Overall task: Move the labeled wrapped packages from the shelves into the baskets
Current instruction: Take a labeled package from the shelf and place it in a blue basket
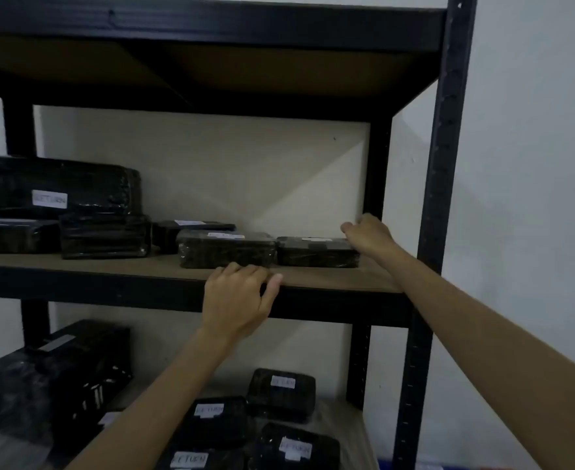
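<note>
Black metal shelving rack (445,137) against a pale wall, brown boards for shelves. Middle shelf (92,262) at about chest level in the head view, holding several black wrapped packages.

Right hand (369,237) reaching in at the far right end of the middle shelf, laid on the right end of the rightmost package (316,252), a low flat block near the rear post. Fingers curled over its far top corner; grip partly closed around that end, contact plain, a full clasp impossible to confirm. Package flat on the board.

Left hand (236,300) at the front edge of the same shelf, fingers bent over the lip, thumb (274,283) pressed along the edge. Grip curled on the board only, no package in it. Just behind those fingers, a second flat package (226,249) with a pale label on top, touching or nearly touching the rightmost one.

Further left on the middle shelf: a tall package with a white label reading RETURN (50,199), stacked on lower ones, plus a smaller block (104,236) in front.

Lower shelf (355,432) below, with more black packages; three at centre bear white RETURN labels (294,449), lying flat and close together. A larger dark bundle (58,374) at left, blurred.

Baskets out of sight; a strip of blue at the bottom right corner, too little to identify.
</note>
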### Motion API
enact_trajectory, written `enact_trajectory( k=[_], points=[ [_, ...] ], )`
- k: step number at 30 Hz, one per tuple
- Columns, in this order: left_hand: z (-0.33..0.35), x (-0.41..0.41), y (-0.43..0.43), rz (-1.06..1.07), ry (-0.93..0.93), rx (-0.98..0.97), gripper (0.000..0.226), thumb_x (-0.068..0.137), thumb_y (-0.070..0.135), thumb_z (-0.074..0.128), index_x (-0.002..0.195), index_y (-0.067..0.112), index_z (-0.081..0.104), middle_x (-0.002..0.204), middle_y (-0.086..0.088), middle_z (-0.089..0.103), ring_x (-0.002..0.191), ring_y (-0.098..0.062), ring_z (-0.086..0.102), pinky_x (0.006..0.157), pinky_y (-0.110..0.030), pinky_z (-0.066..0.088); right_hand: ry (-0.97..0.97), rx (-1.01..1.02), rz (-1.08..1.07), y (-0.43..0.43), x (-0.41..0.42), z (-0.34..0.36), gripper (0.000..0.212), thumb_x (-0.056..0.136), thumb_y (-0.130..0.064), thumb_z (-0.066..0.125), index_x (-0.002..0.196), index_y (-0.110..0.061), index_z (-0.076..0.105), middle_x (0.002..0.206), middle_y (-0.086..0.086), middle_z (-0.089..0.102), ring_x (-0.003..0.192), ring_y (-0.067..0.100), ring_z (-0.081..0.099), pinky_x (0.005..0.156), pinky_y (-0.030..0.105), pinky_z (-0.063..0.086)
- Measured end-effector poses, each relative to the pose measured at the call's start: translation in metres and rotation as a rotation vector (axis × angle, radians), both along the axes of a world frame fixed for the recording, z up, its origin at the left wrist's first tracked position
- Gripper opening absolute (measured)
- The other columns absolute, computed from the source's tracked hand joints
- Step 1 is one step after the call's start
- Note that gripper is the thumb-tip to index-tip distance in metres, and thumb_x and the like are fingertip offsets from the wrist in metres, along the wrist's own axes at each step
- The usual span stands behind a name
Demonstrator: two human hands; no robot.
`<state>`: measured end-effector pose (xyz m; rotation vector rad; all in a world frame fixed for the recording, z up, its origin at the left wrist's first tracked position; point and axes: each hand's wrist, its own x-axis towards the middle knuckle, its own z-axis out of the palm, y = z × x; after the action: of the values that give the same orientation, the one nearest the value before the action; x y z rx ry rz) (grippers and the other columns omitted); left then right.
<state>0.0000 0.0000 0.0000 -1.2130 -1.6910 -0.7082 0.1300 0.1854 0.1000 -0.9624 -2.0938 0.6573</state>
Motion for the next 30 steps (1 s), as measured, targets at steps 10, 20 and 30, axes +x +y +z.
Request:
enact_trajectory(
  k=[10, 20, 30],
  points=[
    [0.007, -0.018, 0.006, -0.008, 0.043, 0.063, 0.053, 0.093, 0.049, 0.032, 0.065, 0.020, 0.067, 0.062, 0.006, 0.064, 0.058, -0.013, 0.055, 0.053, -0.022, 0.032, -0.095, -0.061, -0.067, 0.005, -0.015, -0.017, 0.041, 0.094, -0.030, 0.052, 0.117, 0.004, 0.051, 0.107, 0.013, 0.055, 0.086, 0.021, 0.049, 0.064, 0.025, 0.039],
    [0.003, -0.018, 0.009, -0.020, 0.050, 0.102, 0.053, 0.092, 0.046, 0.034, 0.063, 0.017, 0.068, 0.061, 0.003, 0.064, 0.057, -0.016, 0.056, 0.052, -0.024, 0.035, 0.211, -0.037, 0.011, 0.006, -0.013, -0.020, 0.069, 0.075, -0.022, 0.069, 0.136, -0.020, 0.035, 0.125, 0.007, 0.031, 0.093, 0.017, 0.049, 0.087, 0.019, 0.037],
    [0.000, -0.018, 0.009, -0.044, 0.090, 0.137, 0.052, 0.094, 0.041, 0.035, 0.065, 0.014, 0.069, 0.062, 0.002, 0.064, 0.056, -0.019, 0.056, 0.054, -0.026, 0.034, 0.349, 0.071, 0.093, 0.002, -0.015, -0.021, 0.046, 0.093, -0.020, 0.053, 0.131, -0.011, 0.028, 0.114, 0.004, 0.050, 0.081, 0.006, 0.051, 0.048, 0.002, 0.037]
  ],
)
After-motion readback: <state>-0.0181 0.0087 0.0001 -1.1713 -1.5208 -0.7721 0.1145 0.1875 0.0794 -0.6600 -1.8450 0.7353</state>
